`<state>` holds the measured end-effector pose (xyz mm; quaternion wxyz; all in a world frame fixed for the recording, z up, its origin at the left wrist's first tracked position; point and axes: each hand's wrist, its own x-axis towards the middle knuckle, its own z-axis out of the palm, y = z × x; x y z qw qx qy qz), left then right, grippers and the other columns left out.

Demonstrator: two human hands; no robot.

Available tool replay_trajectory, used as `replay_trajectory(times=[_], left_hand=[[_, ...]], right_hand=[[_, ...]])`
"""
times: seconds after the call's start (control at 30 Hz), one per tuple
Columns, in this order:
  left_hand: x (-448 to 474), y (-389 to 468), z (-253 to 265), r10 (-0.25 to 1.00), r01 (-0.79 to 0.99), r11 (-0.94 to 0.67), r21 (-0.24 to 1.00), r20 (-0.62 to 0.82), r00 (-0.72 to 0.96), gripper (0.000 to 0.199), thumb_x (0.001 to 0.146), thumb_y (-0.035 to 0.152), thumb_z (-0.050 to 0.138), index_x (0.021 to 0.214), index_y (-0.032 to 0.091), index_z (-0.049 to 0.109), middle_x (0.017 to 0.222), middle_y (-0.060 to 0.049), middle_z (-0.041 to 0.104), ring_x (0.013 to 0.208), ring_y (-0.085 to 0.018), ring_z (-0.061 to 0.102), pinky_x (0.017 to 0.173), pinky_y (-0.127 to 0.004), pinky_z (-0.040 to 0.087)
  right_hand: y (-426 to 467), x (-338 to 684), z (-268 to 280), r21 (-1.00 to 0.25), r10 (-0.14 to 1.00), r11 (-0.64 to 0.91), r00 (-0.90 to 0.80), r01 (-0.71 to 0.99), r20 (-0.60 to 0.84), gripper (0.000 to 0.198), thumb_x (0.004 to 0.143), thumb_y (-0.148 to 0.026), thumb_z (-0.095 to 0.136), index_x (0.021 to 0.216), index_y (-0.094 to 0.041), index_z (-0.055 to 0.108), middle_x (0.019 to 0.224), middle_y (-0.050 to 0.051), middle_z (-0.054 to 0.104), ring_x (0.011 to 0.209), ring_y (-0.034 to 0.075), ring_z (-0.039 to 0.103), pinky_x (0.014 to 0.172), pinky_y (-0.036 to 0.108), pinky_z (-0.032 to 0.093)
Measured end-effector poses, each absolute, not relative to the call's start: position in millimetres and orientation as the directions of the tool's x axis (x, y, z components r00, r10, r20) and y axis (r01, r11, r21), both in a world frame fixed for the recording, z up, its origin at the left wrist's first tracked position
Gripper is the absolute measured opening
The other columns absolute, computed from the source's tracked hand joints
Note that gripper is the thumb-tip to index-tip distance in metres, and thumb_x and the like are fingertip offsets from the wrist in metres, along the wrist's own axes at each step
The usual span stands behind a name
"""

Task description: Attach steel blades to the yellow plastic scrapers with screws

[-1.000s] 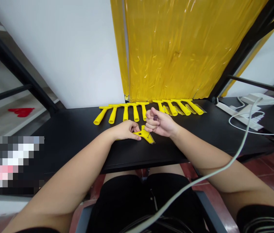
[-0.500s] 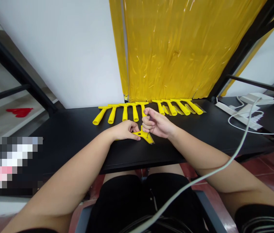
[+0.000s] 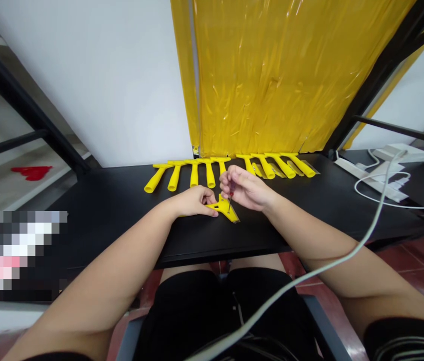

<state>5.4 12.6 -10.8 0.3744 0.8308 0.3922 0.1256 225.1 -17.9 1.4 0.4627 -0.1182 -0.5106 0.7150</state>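
On the black table lies a yellow scraper with a wide head and a thin blade along its edge. My left hand is closed round its handle, most of which is hidden under the palm. A small screwdriver with a reddish handle is gripped in the curled fingers of my right hand. Its thin shaft points down and its tip meets the scraper's head. Behind my hands, several yellow scrapers lie in a row on the left, and more yellow scrapers, some with blades showing, lie on the right.
White power strips and cables lie at the right end of the black table. A pale cable hangs across the view over my right forearm. Yellow sheeting and a white panel stand behind. Black frame bars rise on both sides.
The fingers of my right hand have shifted round the screwdriver, and more of its handle shows. My left hand and the scraper stay in place.
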Motion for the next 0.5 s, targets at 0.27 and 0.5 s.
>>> replay_trajectory(times=[0.27,0.5], left_hand=[[5.0,13.2,-10.5,0.745,0.565,-0.414,0.714,-0.091,0.661,0.042,0.064,0.048,0.089,0.083,0.017,0.068,0.079,0.0,0.065,0.074,-0.016,0.057,0.069,-0.029,0.043],[5.3,13.0,-10.3,0.744,0.563,-0.411,0.717,-0.092,0.661,0.043,0.064,0.049,0.089,0.084,0.016,0.069,0.081,0.0,0.066,0.074,-0.015,0.058,0.068,-0.029,0.043]], right_hand=[[-16.6,226.6,-1.3,-0.838,0.749,-0.142,-0.61,-0.528,0.258,0.029,0.098,-0.047,0.068,0.09,-0.024,0.052,0.059,-0.01,0.035,0.052,0.01,0.034,0.062,0.026,0.043],[-13.6,227.6,0.2,-0.859,0.768,-0.143,-0.602,-0.492,0.217,0.037,0.102,-0.047,0.061,0.078,-0.021,0.051,0.067,-0.004,0.046,0.059,0.012,0.046,0.064,0.029,0.046]])
